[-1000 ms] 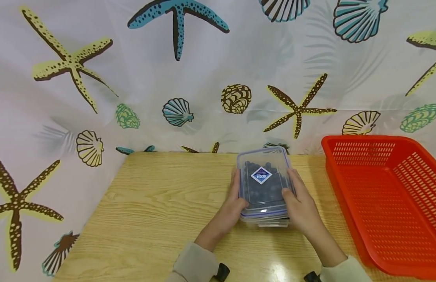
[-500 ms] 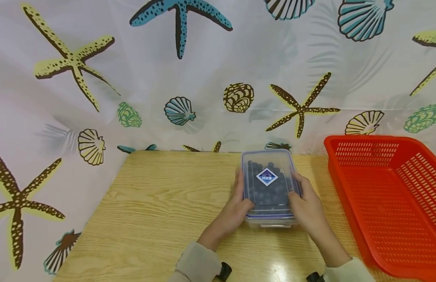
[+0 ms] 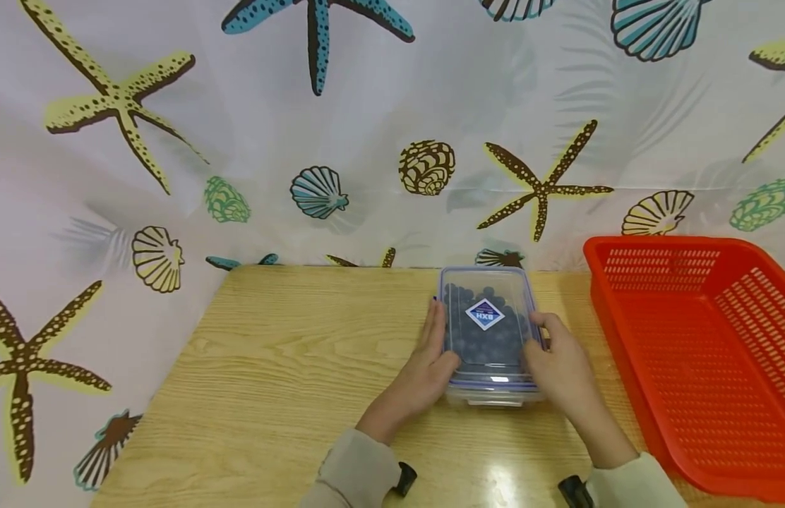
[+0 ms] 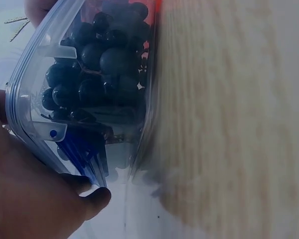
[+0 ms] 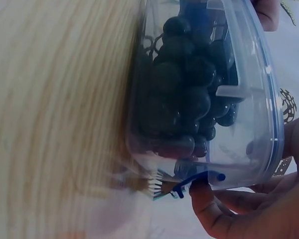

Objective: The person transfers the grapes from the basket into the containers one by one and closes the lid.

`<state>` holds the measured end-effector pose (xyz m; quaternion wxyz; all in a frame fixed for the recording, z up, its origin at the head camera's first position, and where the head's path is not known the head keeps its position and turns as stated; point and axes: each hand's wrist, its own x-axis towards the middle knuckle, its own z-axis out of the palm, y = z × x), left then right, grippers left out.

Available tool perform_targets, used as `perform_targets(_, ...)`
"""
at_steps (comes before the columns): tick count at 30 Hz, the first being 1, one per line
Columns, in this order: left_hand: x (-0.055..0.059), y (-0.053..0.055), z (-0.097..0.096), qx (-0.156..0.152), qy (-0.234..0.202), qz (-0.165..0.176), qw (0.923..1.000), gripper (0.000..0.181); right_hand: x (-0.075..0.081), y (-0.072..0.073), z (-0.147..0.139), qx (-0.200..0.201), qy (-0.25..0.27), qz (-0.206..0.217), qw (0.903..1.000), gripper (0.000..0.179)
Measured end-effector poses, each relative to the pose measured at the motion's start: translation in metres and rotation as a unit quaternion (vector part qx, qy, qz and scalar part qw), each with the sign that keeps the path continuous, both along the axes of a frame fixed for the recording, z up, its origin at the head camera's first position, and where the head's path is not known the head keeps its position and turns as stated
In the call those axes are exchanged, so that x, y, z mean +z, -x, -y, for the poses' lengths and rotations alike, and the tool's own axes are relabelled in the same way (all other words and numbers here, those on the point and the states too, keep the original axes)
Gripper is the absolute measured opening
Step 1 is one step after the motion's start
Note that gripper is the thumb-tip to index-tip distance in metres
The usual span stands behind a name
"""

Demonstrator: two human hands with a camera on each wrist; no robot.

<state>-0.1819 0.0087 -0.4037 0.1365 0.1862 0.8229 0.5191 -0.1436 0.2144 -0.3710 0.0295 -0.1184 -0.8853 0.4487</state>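
A clear plastic food container (image 3: 494, 396) stands on the table, full of dark grapes (image 4: 92, 74). Its transparent lid (image 3: 486, 356), edged in blue and bearing a diamond BXH sticker, lies squarely over it. Along the left side my left hand (image 3: 424, 374) holds the box, thumb over the lid's edge; a blue side latch (image 4: 79, 149) hangs by its fingertips. On the opposite side my right hand (image 3: 560, 367) grips the rim, its thumb on the lid. One finger touches the other blue latch (image 5: 202, 177), which sticks outward. Parts of the fingers are hidden behind the box.
A red perforated plastic basket (image 3: 634, 381) stands to the right of the container. The wooden table (image 3: 291, 367) extends to the left. Behind it hangs a white cloth (image 3: 367, 113) printed with starfish and shells.
The lid was tilted and askew with a gap at the near right; it now sits level and lined up with the box. Both hands have shifted slightly right with it.
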Motion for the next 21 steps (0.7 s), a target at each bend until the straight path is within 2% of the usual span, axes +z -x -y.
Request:
perform_targets(7,0.004,-0.002,-0.001,0.009,0.056,-0.023,0.9982,0.077,-0.001,0.004,-0.003,0.015,-0.042,-0.026,0.9987,0.038)
perform_targets(12,0.004,-0.004,-0.001,-0.004,0.095,-0.041,0.9946,0.078,0.002,0.003,-0.008,0.029,-0.047,-0.006,0.9984,0.034)
perform_targets(17,0.005,-0.004,0.000,0.001,0.148,-0.071,0.9864,0.078,0.001,0.008,-0.012,0.034,-0.049,-0.002,0.9982,0.029)
perform_targets(21,0.006,-0.003,-0.002,0.017,0.194,-0.104,0.9752,0.077,-0.004,0.014,-0.016,0.034,-0.043,-0.015,0.9984,0.019)
